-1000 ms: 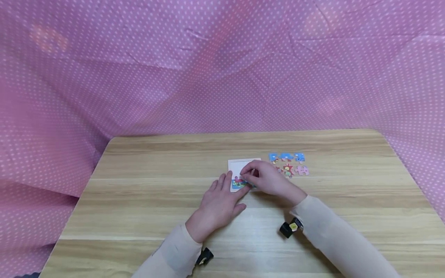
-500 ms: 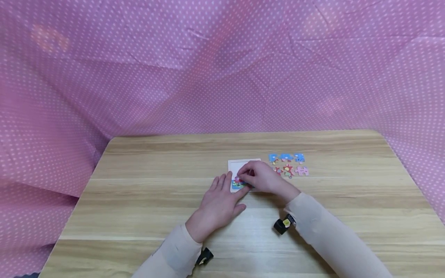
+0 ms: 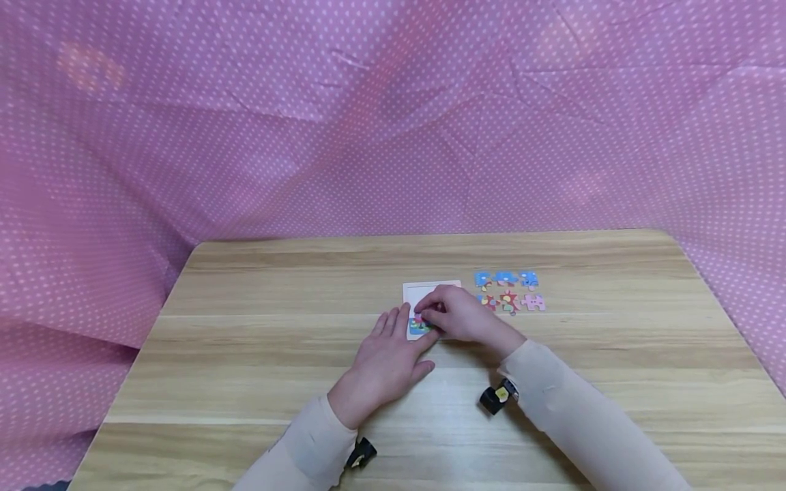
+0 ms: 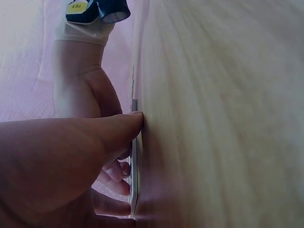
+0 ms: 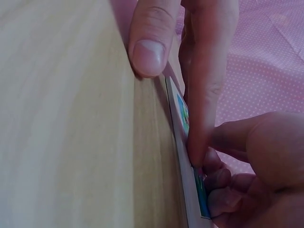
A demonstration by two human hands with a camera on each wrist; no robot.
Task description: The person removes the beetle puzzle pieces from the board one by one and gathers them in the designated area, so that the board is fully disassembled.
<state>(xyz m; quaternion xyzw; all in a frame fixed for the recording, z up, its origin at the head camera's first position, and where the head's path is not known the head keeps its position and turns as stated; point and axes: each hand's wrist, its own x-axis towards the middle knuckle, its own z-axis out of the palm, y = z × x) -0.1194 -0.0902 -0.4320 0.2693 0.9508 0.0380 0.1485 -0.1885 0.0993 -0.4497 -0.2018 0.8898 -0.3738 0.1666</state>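
Observation:
A pale puzzle board point(image 3: 422, 292) lies near the table's middle with blue, green and red puzzle pieces point(image 3: 419, 327) along its near edge. My left hand point(image 3: 388, 358) lies flat and spread, fingertips on the board's left side and index finger along its near edge. Coming over the board from the right, my right hand point(image 3: 462, 315) has thumb and index finger pinched at a pink-and-red puzzle piece, mostly hidden by the fingers. In the right wrist view, its curled fingers point(image 5: 225, 190) sit right over the board beside a blue-green piece point(image 5: 202, 194).
To the board's right, several loose puzzle pieces point(image 3: 506, 278) lie in two rows, blue ones behind and red and pink ones point(image 3: 533, 302) nearer. The wooden table point(image 3: 258, 307) ends at a pink dotted cloth point(image 3: 393, 136) behind. Black cameras point(image 3: 499, 397) sit on both wrists.
My right hand has shifted a little left across the board, its pinched fingertips moving toward the lower left pieces. More of the loose red piece shows beside it. The left hand stays still.

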